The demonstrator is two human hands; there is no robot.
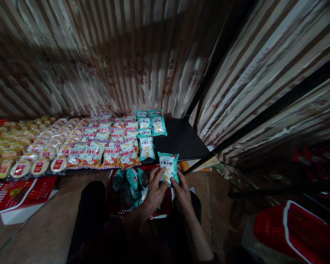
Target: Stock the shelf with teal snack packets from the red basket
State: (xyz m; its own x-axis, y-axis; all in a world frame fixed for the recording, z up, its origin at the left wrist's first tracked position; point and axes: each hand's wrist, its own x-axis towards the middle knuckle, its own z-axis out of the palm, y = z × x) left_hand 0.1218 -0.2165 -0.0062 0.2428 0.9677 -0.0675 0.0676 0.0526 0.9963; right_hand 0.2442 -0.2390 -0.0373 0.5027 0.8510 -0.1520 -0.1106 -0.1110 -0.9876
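Note:
Between my two hands is a teal and white snack bag (168, 165), held upright in front of the shelf's front edge. My left hand (156, 189) grips its left side, with the fingers over the front. At its lower right, my right hand (182, 190) closes on the bag with the thumb in front. Below them a red basket (114, 209) sits at my lap with several more teal bags (132, 181) in it. Matching teal bags (146, 147) stand in rows on the black shelf (181, 141), left of the held one.
Striped red, white and blue snack bags (129, 154) and round wrapped cakes (40, 165) fill the shelf to the left. Black frame posts (236, 128) slant on the right. Red baskets (294, 227) stand at lower right and lower left. Striped plastic sheeting (121, 62) hangs behind.

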